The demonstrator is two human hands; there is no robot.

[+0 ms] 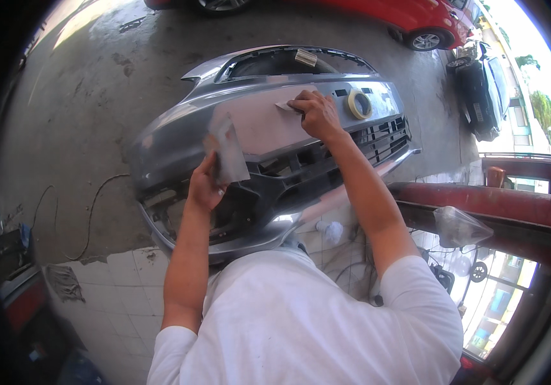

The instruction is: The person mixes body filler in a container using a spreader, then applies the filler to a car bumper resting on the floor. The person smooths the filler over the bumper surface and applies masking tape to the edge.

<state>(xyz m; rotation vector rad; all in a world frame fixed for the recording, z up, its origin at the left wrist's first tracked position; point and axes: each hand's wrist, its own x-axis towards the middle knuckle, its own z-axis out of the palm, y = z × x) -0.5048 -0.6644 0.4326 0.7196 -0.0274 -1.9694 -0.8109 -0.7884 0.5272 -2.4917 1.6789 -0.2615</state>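
A grey car bumper [166, 151] lies in front of me, with a pale, dull patch [259, 122] across its middle. My left hand [205, 186] is closed on the lower edge of a flat, greyish mixing board [232, 157], held tilted above the bumper's left part. Light smears show on the board. My right hand [318, 117] pinches a small pale putty spreader [283, 106] at the right part of the patch. Its edge looks close to the surface, but whether it touches I cannot tell. A roll of masking tape [351, 106] rests on the bumper, right of my right hand.
A small striped, light-coloured block [305, 58] sits at the bumper's far edge. Beyond stand a red car [378, 16] and a dark car [486, 96]. A red beam [513, 208] with a clear plastic bag [458, 226] runs at my right. A hose [89, 218] curls on the floor at left.
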